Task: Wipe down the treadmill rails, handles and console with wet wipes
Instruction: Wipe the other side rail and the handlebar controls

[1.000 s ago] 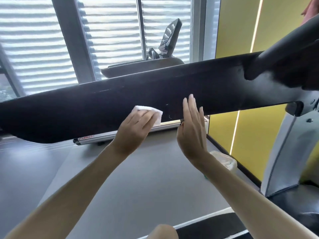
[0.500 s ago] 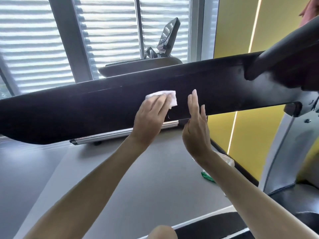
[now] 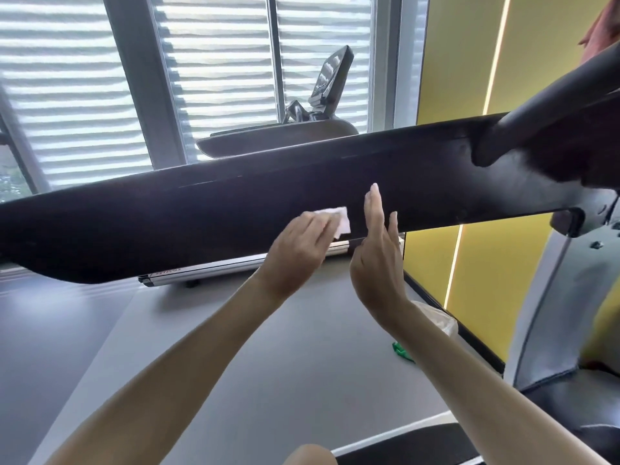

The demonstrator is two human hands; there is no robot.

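1. While the left hand [image 3: 302, 253] is pressing a white wet wipe [image 3: 342, 223] against the near face of the treadmill's black console panel [image 3: 201, 223], the job is looking only partly done. No damp streak is showing on the panel, so I cannot tell which stretches are already clean.
2. The left grip is lying released, with fingers nearly flat over the wipe, pinning it rather than pinching it. The thumb is hiding behind the hand.
3. The right hand [image 3: 375, 260] is standing edge-on just right of the wipe on the panel. Its fingers are straight and its grip is released, holding nothing.
4. Neither hand is touching the black handle [image 3: 553, 105] joining the panel's right end, so it is probably still waiting.
5. A silver rail [image 3: 214, 268] is showing just under the panel's lower edge, and its red lettering [image 3: 167, 270] is coming out too blurred to read.
6. The panel and the wipe are showing no brand. A green packet [image 3: 402, 350] and a clear plastic bag [image 3: 436, 320] are lying on the floor below the panel's right part, with no label readable.
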